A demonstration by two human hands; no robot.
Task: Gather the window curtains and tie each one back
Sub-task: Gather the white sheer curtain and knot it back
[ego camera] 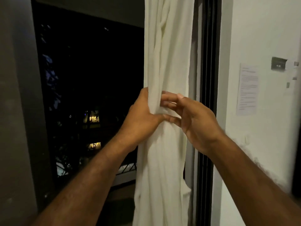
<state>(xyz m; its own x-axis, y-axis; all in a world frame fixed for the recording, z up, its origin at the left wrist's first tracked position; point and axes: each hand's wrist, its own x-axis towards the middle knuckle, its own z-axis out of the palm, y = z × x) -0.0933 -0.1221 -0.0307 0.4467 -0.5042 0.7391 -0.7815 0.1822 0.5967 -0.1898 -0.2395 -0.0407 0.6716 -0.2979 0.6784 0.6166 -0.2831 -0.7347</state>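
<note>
Left hand (143,118) grips the gathered white curtain (166,54) from its left side, fingers wrapped behind the bundle and thumb pressed across the front. Right hand (195,123) reaches in from the other side, not clenched, its fingers spread and nearly straight with the blurred tips touching the folds. The curtain hangs bunched into a narrow column against the dark window frame (206,79). On the white wall (260,30) to the right hangs a printed sheet (247,88). Beyond the glass (89,70) it is night.
</note>
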